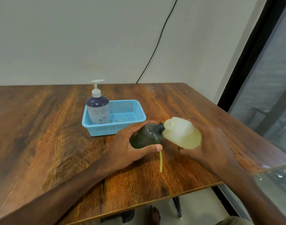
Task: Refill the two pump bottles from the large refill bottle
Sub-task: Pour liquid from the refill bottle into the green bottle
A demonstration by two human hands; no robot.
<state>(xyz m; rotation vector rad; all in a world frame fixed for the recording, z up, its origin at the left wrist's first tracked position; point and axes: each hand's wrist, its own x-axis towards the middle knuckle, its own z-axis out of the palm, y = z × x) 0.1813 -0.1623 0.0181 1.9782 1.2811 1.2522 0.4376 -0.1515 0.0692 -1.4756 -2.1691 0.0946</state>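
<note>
Wood-grain tabletop (41,127) filled the lower view, set against a plain pale wall. Nearest, the left hand (132,148) had its grip clamped around the lower body of a dark green translucent plastic bottle (147,135), thumb under and fingers over it, so the bottle lay tilted with its open threaded neck pointing right. The right hand (209,145) had its grip wrapped on the base of a pale yellow translucent plastic refill bottle (181,132), tipped over so its wide open mouth sat just beside the green neck; whether they touched could not be told. Both bottle bases were hidden by the palms. A thin yellow tube (160,161) lay on the wood below the left thumb, its upper end hidden. Farther back, a light blue perforated plastic basket (131,124) held an upright white-and-navy floral pump bottle (98,109) in its left end.
</note>
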